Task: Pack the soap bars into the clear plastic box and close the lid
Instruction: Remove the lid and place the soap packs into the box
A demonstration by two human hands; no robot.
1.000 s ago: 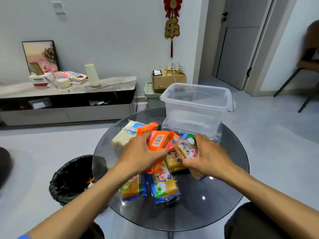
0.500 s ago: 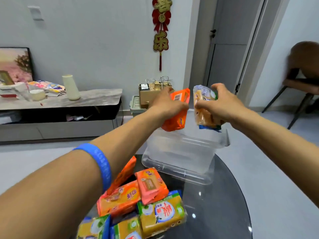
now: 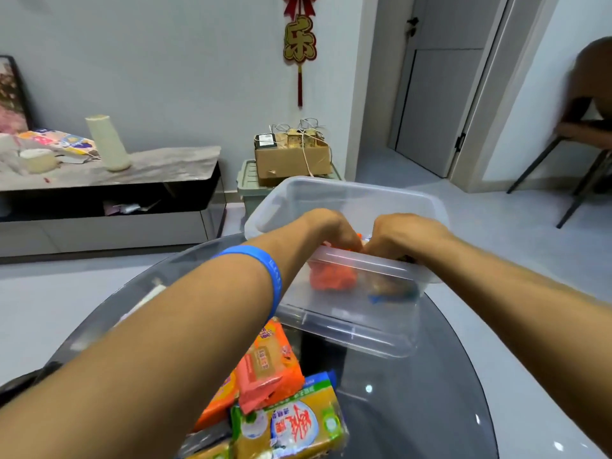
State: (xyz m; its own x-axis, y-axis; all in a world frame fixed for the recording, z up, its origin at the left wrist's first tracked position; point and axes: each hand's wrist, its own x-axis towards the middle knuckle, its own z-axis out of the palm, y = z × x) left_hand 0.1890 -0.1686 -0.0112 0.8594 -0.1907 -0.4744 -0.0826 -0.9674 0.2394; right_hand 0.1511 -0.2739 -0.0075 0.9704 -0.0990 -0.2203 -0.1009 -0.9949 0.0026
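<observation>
**Hands lower first bars into the box**

Both hands sit inside the clear plastic box (image 3: 347,313) on the glass table (image 3: 430,409). My left hand (image 3: 331,228) is curled on an orange soap bar (image 3: 332,276); my right hand (image 3: 404,235) closes on a yellow-and-blue bar (image 3: 390,289), though the box wall blurs that grip. More soap bars (image 3: 281,392) wait in a pile near me. I judge them dense, stiff blocks in slick wrappers, best pinched across the long sides. No lid is visible.

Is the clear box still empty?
No. Through the clear box's wall an orange soap bar and a second packet show inside, under both hands.
</observation>
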